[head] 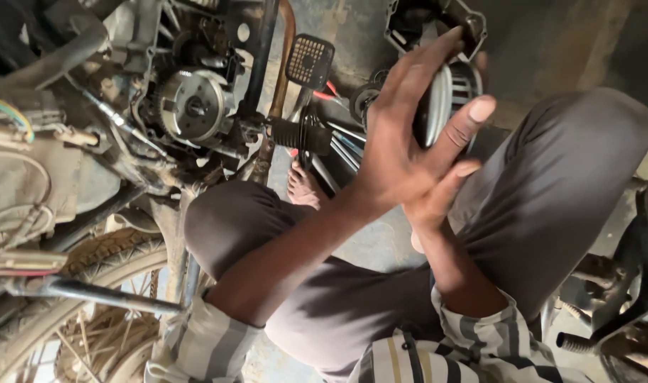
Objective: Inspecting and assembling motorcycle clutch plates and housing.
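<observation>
I see the left hand point(402, 142) spread over a round metal engine part point(445, 99), fingers wrapped on its rim, prob. to steady it above the knees. The right hand point(427, 206) sits under it, mostly hidden; can't tell its grip. Part is far right, w/ an engine cover point(437, 21) just beyond. Far left: motorcycle's exposed flywheel point(193, 106); footpeg point(295, 135) and pedal point(310, 60) between. Spoked wheel point(90, 298) near left. Knees crowd the space.

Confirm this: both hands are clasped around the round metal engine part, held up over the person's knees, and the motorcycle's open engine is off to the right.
Not quite. The head view shows the open engine on the left, not the right. Both the left hand and the right hand do clasp the round metal part.
</observation>
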